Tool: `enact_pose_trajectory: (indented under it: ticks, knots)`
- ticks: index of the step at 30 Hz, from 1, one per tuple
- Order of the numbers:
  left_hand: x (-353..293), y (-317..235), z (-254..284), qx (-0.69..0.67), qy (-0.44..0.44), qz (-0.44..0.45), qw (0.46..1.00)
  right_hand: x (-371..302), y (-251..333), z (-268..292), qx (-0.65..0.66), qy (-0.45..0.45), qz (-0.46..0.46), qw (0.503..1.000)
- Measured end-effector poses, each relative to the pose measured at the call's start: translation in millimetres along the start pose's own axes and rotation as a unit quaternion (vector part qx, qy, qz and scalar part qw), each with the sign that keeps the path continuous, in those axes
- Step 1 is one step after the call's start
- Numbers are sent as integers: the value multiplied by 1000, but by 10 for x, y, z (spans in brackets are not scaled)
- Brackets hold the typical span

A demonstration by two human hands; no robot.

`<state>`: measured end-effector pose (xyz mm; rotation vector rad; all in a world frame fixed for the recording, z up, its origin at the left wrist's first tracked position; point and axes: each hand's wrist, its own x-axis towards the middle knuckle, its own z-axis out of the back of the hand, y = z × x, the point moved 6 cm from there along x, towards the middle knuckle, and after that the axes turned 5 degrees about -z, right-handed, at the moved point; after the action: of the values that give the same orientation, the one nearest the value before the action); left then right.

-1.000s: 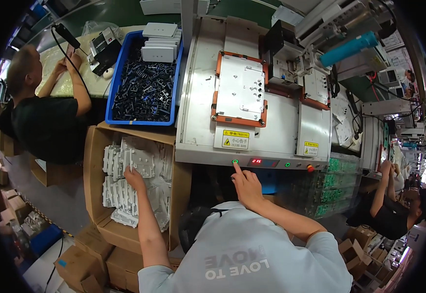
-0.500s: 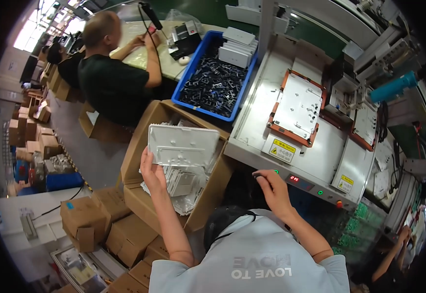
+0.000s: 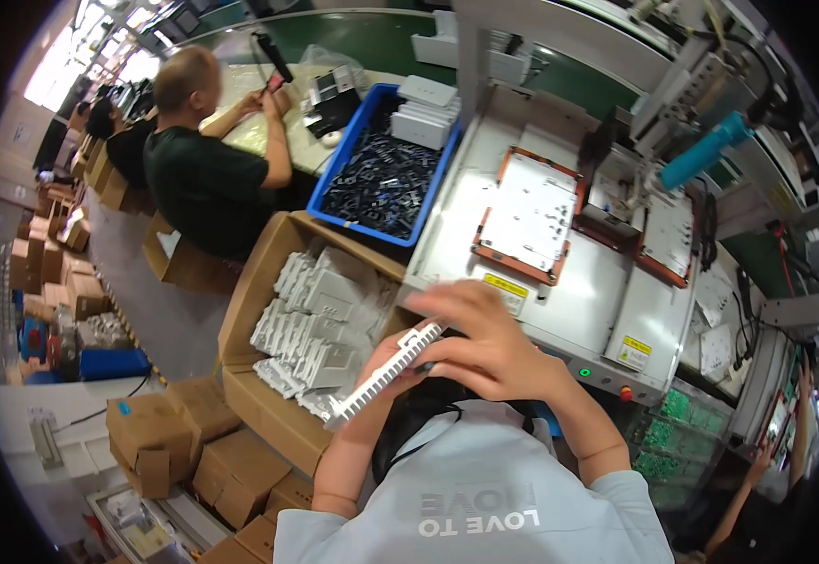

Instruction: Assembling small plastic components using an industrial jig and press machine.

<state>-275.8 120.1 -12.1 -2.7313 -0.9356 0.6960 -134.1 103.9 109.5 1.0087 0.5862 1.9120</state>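
Observation:
My left hand grips a white plastic panel, turned nearly edge-on with its ribbed rim facing up; the panel hides most of its fingers. My right hand is at the panel's upper end, its fingers spread and the upper ones smeared by motion. Whether those fingers touch the panel I cannot make out. Just left of the panel, an open cardboard box holds several similar white panels in clear plastic wrapping.
A blue bin of small black parts, with stacked white boxes, stands beyond the carton. To the right is a machine bench with white panels in orange-edged fixtures. A seated co-worker works at the far-left table.
My left hand has brought the panel from over the carton toward my body and turned it edge-on. My right hand has moved left and up to it. The whole view has shifted slightly.

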Motion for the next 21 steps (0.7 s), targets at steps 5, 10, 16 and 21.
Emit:
enact_pose_trajectory:
  ticks: [5,10,16,21]
  knots:
    - [71,32,520,264,25,-78,961,-273,-210,-190,79,-4,-49,996]
    - [98,-86,443,-1,-56,-77,995,-607,-526,-384,219,-156,-194,943]
    - [4,-118,3,114,-60,-299,946,-743,-790,-774,514,-270,-316,750]
    - [198,-166,-97,232,-88,-351,903,-854,-776,-984,567,-273,-349,695]
